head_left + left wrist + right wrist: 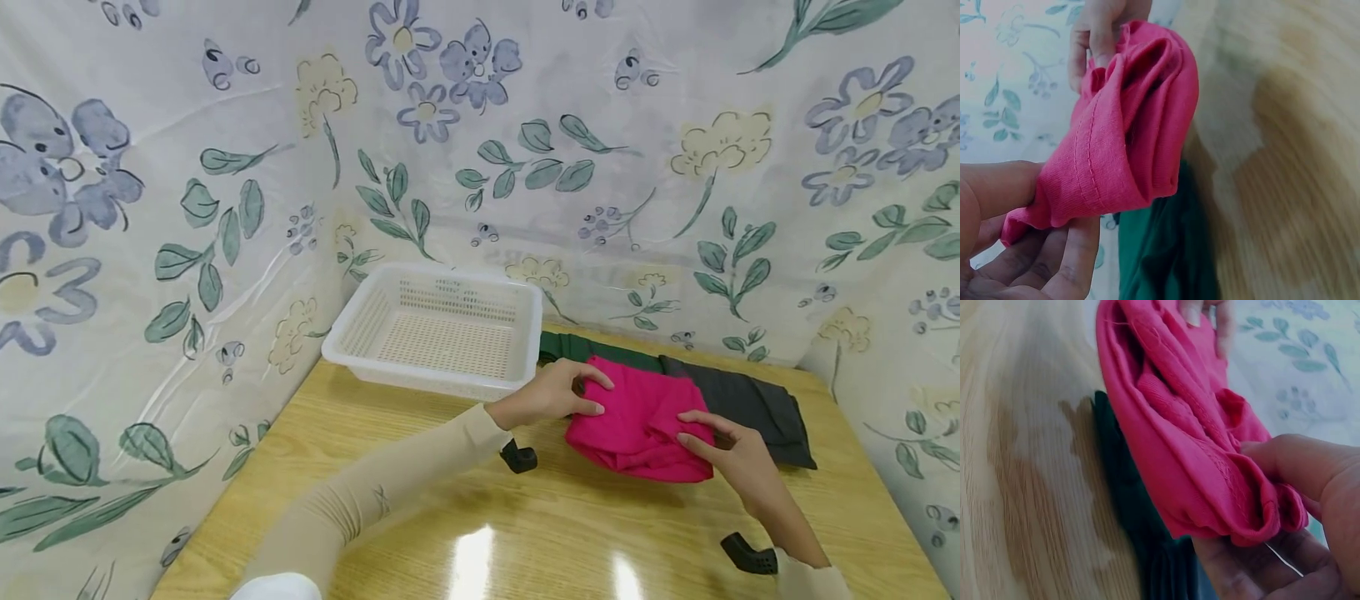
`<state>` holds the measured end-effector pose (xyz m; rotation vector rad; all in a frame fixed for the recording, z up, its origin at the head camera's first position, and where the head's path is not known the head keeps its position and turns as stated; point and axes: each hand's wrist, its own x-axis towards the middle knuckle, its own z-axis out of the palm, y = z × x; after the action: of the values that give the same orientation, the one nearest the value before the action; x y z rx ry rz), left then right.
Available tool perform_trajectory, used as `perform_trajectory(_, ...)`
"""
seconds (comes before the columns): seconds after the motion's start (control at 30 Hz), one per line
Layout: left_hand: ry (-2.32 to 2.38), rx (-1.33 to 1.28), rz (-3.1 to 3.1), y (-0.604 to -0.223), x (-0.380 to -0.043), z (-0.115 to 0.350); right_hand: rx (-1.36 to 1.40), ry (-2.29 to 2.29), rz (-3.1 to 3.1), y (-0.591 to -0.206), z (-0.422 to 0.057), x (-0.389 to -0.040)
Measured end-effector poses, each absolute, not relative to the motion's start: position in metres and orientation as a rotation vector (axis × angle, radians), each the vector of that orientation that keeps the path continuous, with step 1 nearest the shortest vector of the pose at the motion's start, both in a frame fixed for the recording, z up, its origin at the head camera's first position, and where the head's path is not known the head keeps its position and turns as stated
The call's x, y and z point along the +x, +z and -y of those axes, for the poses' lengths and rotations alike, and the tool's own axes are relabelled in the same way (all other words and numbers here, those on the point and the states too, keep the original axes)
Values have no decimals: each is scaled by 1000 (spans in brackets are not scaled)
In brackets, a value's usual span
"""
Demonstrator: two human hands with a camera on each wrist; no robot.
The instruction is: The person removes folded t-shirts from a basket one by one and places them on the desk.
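A folded bright pink cloth garment [637,417] is held up above the table between both hands. My left hand [558,390] pinches its left side, thumb on one face and fingers underneath, as the left wrist view shows. On the opposite side my right hand [731,454] grips the edge the same way. Several folded layers and a stitched hem [1088,156] show in the left wrist view. Below and behind the pink garment lie a folded green cloth [600,350] and a folded dark grey cloth [750,408], partly hidden by it.
A white perforated plastic basket [435,379] stands at the back left of the wooden table [420,533], with nothing visible inside. Flower-patterned sheeting [480,192] hangs behind and at both sides. Black wrist mounts [519,457] show under the sleeves.
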<state>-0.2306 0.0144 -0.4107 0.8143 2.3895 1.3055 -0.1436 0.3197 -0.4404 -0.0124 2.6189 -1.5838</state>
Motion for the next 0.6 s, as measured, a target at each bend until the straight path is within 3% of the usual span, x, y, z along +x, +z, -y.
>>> perform_trajectory(0.6,1266,781,-2357,-445,-214,-54,135,-1473,-2569,-466,-359,-118)
